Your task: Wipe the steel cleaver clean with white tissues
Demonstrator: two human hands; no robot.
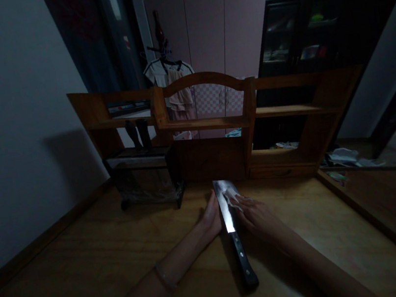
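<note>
A cleaver with a broad shiny blade [224, 206] and a black handle [244, 260] lies flat on the wooden table [89, 264], handle toward me. My left hand [210, 216] rests against the blade's left edge, fingers together and stretched out. My right hand [256, 216] lies on the blade's right side, fingers pressing a small white cloth or tissue [232, 195] onto the steel. The room is dim and fine detail of the fingers is hard to read.
A knife block [146, 176] with two dark handles stands at the back left of the table. Behind it runs a wooden shelf unit [212, 121]. Crumpled papers [344, 159] lie at the right. A white wall closes the left side.
</note>
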